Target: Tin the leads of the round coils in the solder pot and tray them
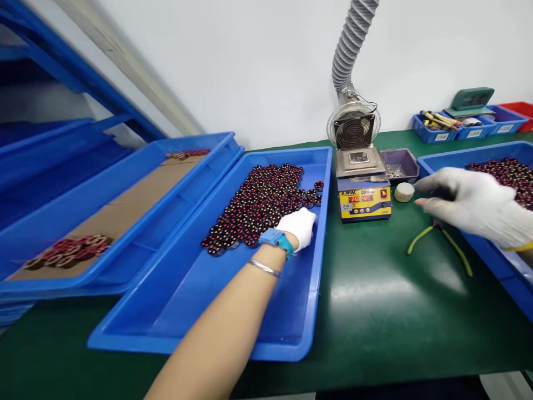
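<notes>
My left hand (298, 226), in a white glove, reaches into a blue tray (187, 311) at the near right edge of a cluster of black round parts (262, 203) with pink and tan dots on top. Its fingers are turned away and hidden. My right hand (470, 203), also gloved and slightly blurred, hovers over the bench beside a round whitish pad (403, 192). Thumb and fingers curl around something small and black (446, 193), only partly visible. Below this hand, pliers with green handles (452, 244) lie on the green bench.
A yellow-fronted heating unit (365, 203) with red digits stands right of the tray, under a fan and grey duct (350, 47). Behind the pad is a small bin (400, 165) of metal bits. Another parts tray (441, 161) is at right; a cardboard-lined tray (137, 200) is at left.
</notes>
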Demonstrator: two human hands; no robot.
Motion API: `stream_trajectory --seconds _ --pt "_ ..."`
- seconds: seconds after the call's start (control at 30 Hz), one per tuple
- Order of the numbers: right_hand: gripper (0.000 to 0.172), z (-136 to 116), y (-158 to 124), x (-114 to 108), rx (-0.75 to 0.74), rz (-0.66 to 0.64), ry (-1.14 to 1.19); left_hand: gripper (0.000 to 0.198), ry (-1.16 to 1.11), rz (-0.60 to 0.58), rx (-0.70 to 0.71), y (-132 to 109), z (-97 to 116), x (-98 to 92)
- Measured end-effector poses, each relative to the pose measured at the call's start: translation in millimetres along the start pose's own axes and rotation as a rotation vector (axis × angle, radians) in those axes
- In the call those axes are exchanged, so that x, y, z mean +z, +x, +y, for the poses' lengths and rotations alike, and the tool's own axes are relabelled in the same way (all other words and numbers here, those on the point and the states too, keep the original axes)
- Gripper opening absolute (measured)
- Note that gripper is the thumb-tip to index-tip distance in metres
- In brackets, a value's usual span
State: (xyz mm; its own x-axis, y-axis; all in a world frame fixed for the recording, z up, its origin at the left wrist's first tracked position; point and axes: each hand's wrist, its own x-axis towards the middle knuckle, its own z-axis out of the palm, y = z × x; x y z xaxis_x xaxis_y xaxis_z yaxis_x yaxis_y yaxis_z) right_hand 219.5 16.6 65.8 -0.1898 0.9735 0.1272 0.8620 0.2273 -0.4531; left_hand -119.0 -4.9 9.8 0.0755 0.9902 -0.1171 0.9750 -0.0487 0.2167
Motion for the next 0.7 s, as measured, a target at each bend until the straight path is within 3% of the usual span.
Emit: stream_trajectory --seconds 0.1,0.2,0.3,0.37,0.43,0.5,0.57,0.7 --pt "0.032 -53.7 -15.2 22.0 -0.251 -0.009 0.032 0.027 -0.107 0.023 0.026 -0.6 -11.0 -13.7" --pt "0.029 -69.5 -24.6 47.8 -0.318 -0.125 0.154 0.055 -0.572 0.024 0.026 -8.1 -10.0 -29.8" --pt "0.042 -67.2 -31.6 65.4 -0.302 -0.141 0.271 0.065 -1.221 -0.065 0.079 -19.2 15.8 -33.0" --pt "0.057 -65.3 -34.7 68.3 -0.277 -0.086 0.323 0.062 -1.419 -0.142 0.137 -26.3 42.3 -26.8" --pt "0.063 -64.6 -35.2 66.0 -0.294 -0.052 0.372 0.057 -1.497 -0.189 0.164 -32.4 67.0 -18.4" --pt "0.053 -63.7 -33.4 62.2 -0.349 -0.042 0.389 0.052 -1.538 -0.201 0.159 -36.6 82.7 -11.6" --pt "0.044 -61.4 -30.7 59.3 -0.385 -0.034 0.353 0.05 -1.58 -0.216 0.13 -38.0 87.6 -7.9" --pt "0.046 -56.5 -28.0 57.6 -0.395 -0.035 0.205 0.045 -1.607 -0.243 0.094 -36.0 80.9 -6.4"
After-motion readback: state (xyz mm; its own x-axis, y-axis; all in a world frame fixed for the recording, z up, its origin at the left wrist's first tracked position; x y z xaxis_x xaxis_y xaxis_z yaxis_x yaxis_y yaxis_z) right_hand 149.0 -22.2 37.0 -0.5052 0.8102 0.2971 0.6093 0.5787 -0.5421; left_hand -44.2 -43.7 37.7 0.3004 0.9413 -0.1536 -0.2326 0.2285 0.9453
